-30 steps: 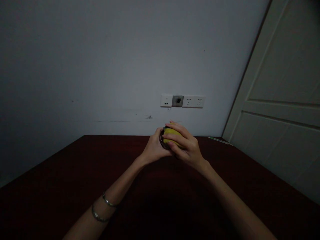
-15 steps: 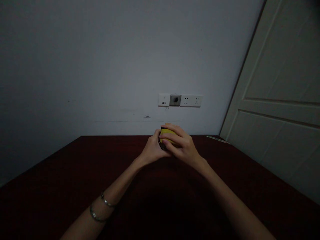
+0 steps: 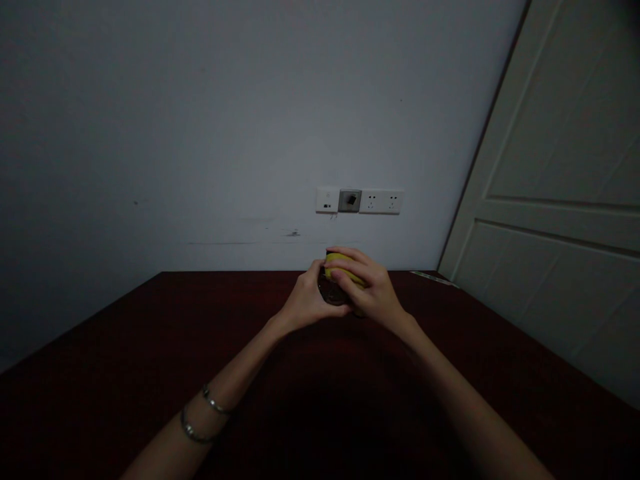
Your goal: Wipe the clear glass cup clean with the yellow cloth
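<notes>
My left hand (image 3: 309,295) is closed around a round, glassy thing that looks like a clear drinking glass (image 3: 331,291), its rim facing me; the rest is hidden behind the hands. In my right hand (image 3: 373,287) is a yellow sponge (image 3: 338,259) with a dark edge, gripped between the thumb and fingers. The sponge lies against the upper right part of the glass. Both hands meet above the far half of a dark red table (image 3: 210,333).
Behind the table stands a pale wall (image 3: 225,133) with a row of sockets and switch plates (image 3: 381,201). A panelled door (image 3: 560,167) rises on the right. Near the far right corner lies a thin patterned strip (image 3: 434,278).
My right hand and the sponge have moved slightly to the right across the glass, so more of its round opening shows. My left hand has stayed nearly in place.
</notes>
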Action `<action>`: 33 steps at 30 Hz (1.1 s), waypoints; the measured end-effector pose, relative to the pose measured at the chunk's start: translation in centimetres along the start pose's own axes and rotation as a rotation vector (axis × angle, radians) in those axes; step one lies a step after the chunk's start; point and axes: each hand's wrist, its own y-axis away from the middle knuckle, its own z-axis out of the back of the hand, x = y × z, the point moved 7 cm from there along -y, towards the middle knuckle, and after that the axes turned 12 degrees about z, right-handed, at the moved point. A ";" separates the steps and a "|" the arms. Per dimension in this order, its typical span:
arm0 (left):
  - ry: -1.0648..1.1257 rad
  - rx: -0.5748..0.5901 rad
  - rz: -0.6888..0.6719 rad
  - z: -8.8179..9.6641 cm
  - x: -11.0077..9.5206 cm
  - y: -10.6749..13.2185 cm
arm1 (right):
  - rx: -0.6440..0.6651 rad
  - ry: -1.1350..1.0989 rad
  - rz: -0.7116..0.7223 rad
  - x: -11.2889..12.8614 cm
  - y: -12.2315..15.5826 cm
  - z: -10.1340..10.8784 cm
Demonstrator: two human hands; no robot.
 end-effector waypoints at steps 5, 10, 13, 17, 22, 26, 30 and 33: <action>-0.022 0.005 -0.088 0.4 -0.4 0.1 | -0.035 -0.066 -0.058 -0.3 0.1 0.1; -0.025 0.031 -0.149 0.5 -0.9 0.2 | -0.138 -0.154 -0.221 -2.2 0.5 0.2; -0.015 0.015 -0.100 0.3 -0.4 0.1 | -0.079 -0.095 -0.134 -1.3 0.3 0.2; 0.086 -0.014 0.016 0.1 0.8 -0.1 | 0.039 -0.046 0.014 0.6 0.1 -0.2; 0.167 -0.022 -0.017 0.4 0.7 -0.1 | -0.182 -0.136 -0.133 -0.6 0.2 0.4; 0.224 -0.003 -0.042 0.7 0.1 0.0 | -0.299 -0.286 -0.391 -3.2 1.1 0.2; 0.235 0.015 -0.002 0.6 -0.2 -0.1 | -0.345 -0.254 -0.364 -3.0 1.2 0.7; 0.244 -0.001 0.040 0.6 -0.2 -0.2 | -0.298 -0.162 -0.228 -1.4 0.8 1.0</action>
